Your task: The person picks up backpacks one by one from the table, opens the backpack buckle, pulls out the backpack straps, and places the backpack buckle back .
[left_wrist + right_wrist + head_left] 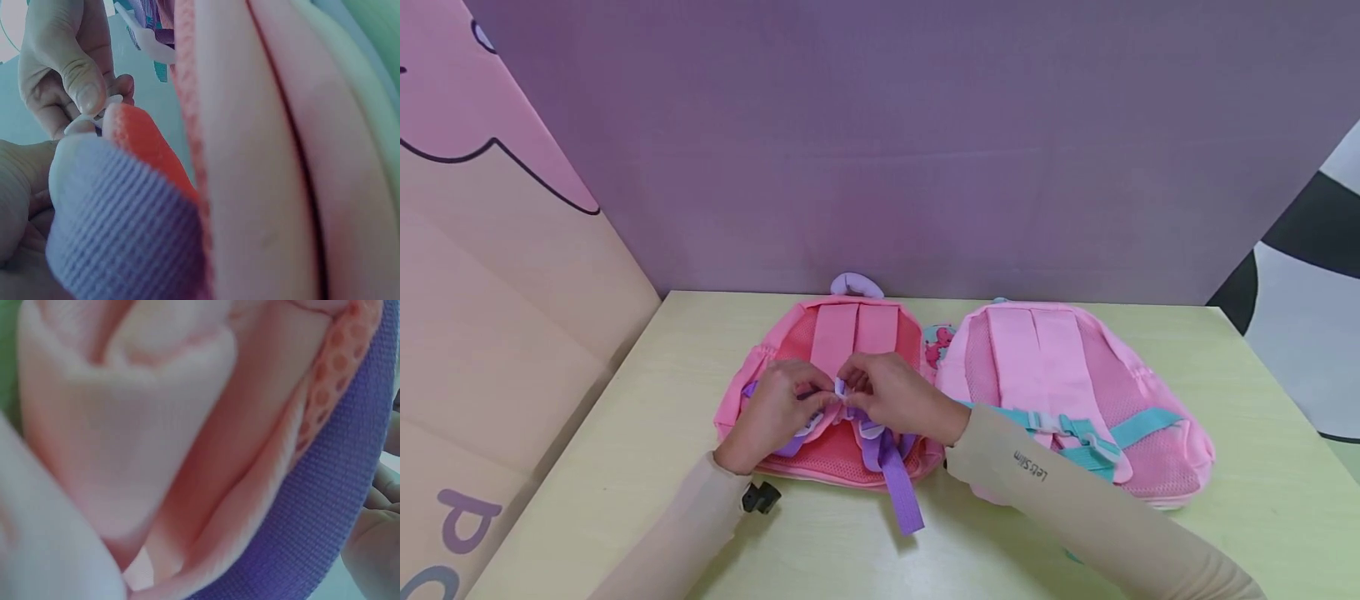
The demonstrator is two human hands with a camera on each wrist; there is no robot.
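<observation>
Coral backpack (835, 346): on the table (625, 467), left of the second bag, back panel up; lilac carry handle (856, 285) at the end nearer the purple backdrop (925, 150).
White buckle (840, 388): small, over the coral backpack's back panel, between the two hands' fingertips; cannot tell whether its parts are joined.
Left hand (781, 412): fingers curled in, thumb and forefinger pinching at the buckle's left side.
Right hand (901, 393): comes in from the other side, fingers bent, thumb and forefinger pinching the buckle; the left wrist view shows this grip closely.
Purple webbing (901, 492): below the hands, one flat end running past the coral backpack's lower edge.
Light pink backpack (1037, 358): just beside, to the right, also back panel up; teal straps (1150, 427) across its lower part.
Patterned piece (938, 343): turquoise and red, showing between the bags.
Sleeves: beige; the right one (1037, 479) bears dark lettering and crosses before the light pink backpack's lower left.
</observation>
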